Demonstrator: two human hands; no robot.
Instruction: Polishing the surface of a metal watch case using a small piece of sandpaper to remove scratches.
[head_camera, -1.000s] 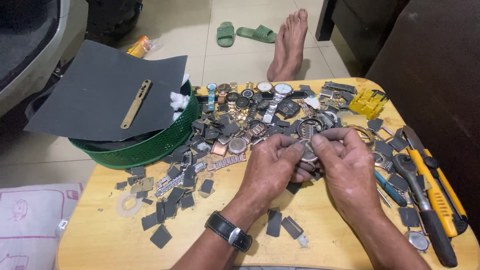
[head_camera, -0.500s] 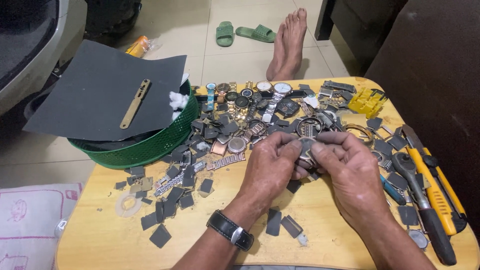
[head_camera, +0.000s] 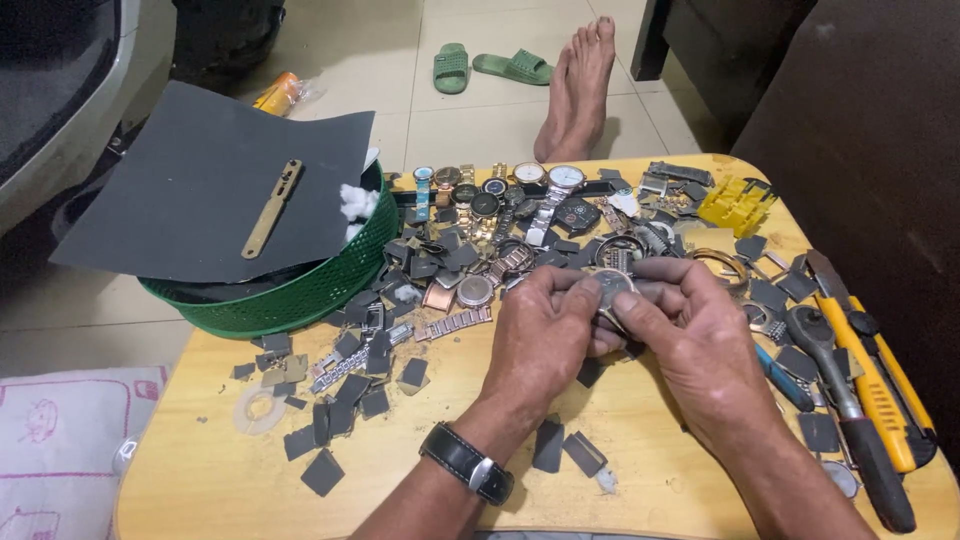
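Watch case: small round metal piece (head_camera: 612, 288), pinched between both hands above the middle of the worktop (head_camera: 200, 470).
Worktop: wooden, strewn with watches, strap links and dark cut squares.
Left hand (head_camera: 540, 335): fingers curled shut on the case's left edge.
Right hand (head_camera: 700, 335): thumb and forefinger closed on its right side.
Handling: looks light, stiff, smooth and slippery, with a glass face likely fragile; best held by the rim.

A green basket (head_camera: 300, 300) under a dark sheet (head_camera: 200, 180), green sandals (head_camera: 490, 65) on the floor, a yellow knife (head_camera: 880, 390) at the table's edge.
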